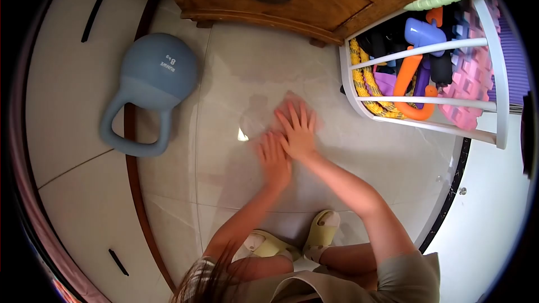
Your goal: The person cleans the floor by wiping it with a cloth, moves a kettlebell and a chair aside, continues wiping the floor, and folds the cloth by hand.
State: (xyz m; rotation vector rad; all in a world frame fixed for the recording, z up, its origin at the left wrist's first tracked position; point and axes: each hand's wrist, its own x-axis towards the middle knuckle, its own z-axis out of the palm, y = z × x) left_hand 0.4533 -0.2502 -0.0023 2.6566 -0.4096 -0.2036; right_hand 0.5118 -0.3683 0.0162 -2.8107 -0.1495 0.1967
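Out in front of me, both arms reach down toward the glossy tiled floor. My right hand is palm down with its fingers spread, and nothing shows in it. Beside it on the left, my left hand also lies flat, its fingers stretched out and closer together; the two hands touch or overlap near the thumbs. Pinkish reflections of the hands show in the shiny tiles. What may be under the palms is hidden. A blue-grey kettlebell marked 8 kg lies to the left of my hands.
A wooden cabinet stands ahead. At right, a white-railed rack holds orange, blue and purple exercise items, a yellow rope and pink foam. White drawers line the left. My feet wear yellow-green slippers.
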